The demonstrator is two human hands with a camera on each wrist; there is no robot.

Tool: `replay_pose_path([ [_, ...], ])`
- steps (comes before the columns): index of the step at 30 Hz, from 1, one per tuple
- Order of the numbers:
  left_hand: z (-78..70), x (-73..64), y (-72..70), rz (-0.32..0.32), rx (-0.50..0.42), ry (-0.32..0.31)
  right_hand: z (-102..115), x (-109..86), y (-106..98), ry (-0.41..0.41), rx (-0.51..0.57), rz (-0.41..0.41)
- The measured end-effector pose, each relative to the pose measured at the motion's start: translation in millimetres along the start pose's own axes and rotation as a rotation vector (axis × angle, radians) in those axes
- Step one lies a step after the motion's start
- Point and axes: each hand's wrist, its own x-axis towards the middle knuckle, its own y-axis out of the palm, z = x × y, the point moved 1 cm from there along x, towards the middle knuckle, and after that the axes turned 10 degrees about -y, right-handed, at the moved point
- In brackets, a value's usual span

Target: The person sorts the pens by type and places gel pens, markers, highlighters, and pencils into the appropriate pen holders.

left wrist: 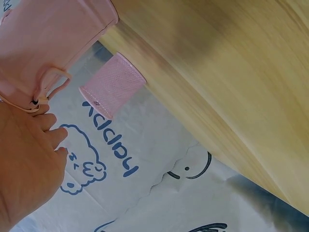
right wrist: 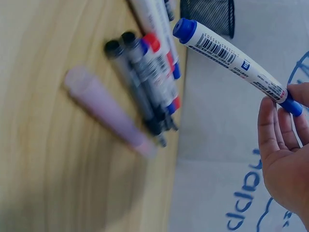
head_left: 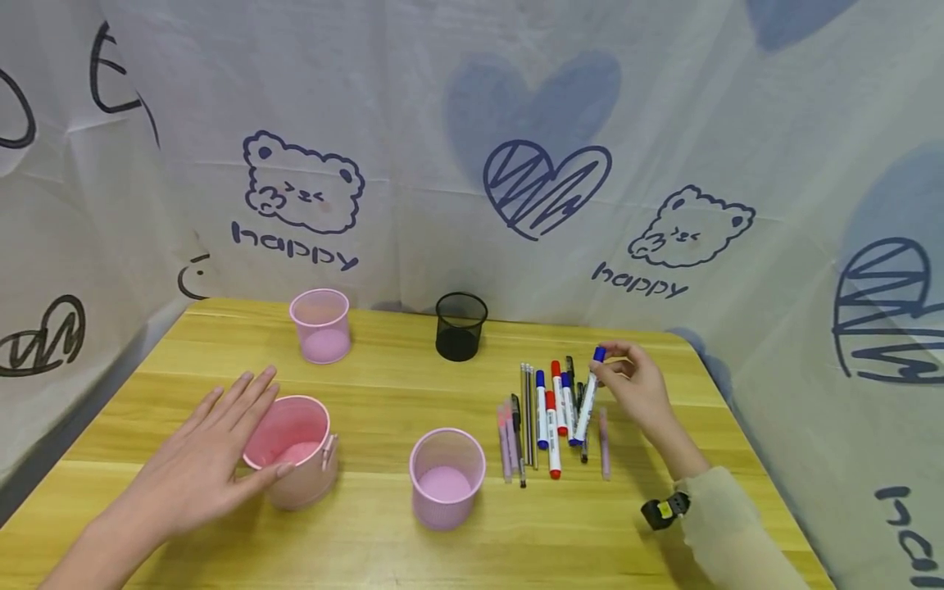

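In the head view my right hand (head_left: pixel 637 389) pinches a white whiteboard marker (head_left: pixel 587 401) by its blue-capped end. The right wrist view shows this marker (right wrist: pixel 236 63) tilted and raised above the other pens, thumb and fingertips at its cap. My left hand (head_left: pixel 199 459) lies with fingers extended at the left rim of a pink bucket (head_left: pixel 306 487), thumb across its near side. Whether it presses on the rim I cannot tell. In the left wrist view, fingertips are beside the bucket (left wrist: pixel 53 43) near its handle (left wrist: pixel 60 84).
Red and blue markers (head_left: pixel 553 442), pencils (head_left: pixel 528 410) and several pens lie mid-right, with a lilac pen (head_left: pixel 605 447) apart. A lilac cup (head_left: pixel 446 512) stands front centre. Behind are a pink mesh cup (head_left: pixel 324 340) and a black mesh cup (head_left: pixel 459 340), before a printed curtain (head_left: pixel 413 123).
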Motion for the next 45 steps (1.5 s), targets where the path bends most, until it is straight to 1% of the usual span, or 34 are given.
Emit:
replay_pose_path([
  [5, 0.5, 0.4, 0.3, -0.007, 0.003, 0.008, 16.3, 1.1, 6.7, -0.050, 0.044, 0.002],
  [13, 0.8, 0.0, 1.0, -0.002, 0.008, 0.012, 42.0, 2.9, 18.3, -0.143, 0.152, 0.001],
  [19, 2.1, -0.8, 2.2, 0.002, -0.003, 0.010, 64.7, 1.5, 30.6, -0.183, 0.220, -0.006],
  [26, 1.4, -1.2, 2.5, 0.000, -0.002, 0.015, 87.1, 0.6, 46.2, -0.253, 0.285, 0.002],
  [33, 0.7, -0.9, 2.7, -0.001, -0.004, 0.012, 111.3, 2.0, 63.1, -0.321, 0.420, -0.012],
  [41, -0.1, 0.6, 1.9, -0.006, -0.005, 0.014, 139.1, -1.2, 78.9, -0.353, 0.499, 0.007],
  [45, -0.3, 0.7, 1.6, -0.004, -0.008, 0.012, 151.4, -3.8, 87.0, -0.401, 0.526, 0.026],
])
